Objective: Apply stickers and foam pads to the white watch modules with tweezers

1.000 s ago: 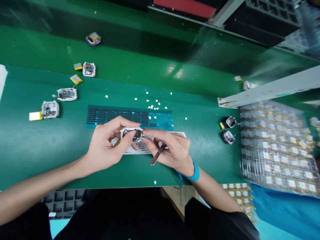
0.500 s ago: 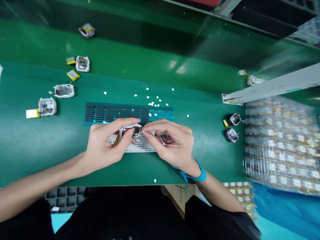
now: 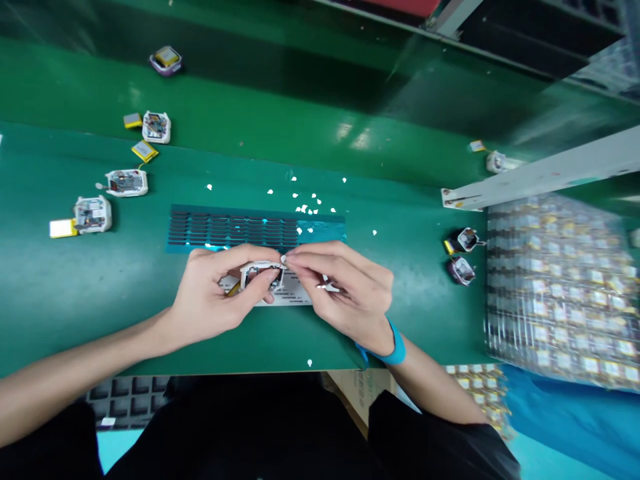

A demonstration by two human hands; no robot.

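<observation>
My left hand grips a small white device housing with its circuitry exposed, the thumb lying over its open face. A yellow-edged battery shows partly under the palm. My right hand, a blue band at its wrist, pinches a small white round piece at the housing's upper right corner. Something thin and metallic is tucked in the right palm. Beneath both hands lies a white printed sheet, and behind it a blue strip with rows of dark pieces.
Several open housings with batteries stand at the left, and others at the right. Small white dots are scattered behind the strip. Stacked clear trays fill the right side, below a white metal bar.
The housing has tilted and sits slightly lower. My right fingertips have moved up to its corner, where a white round piece now shows between them. The right thumb has drawn back.
</observation>
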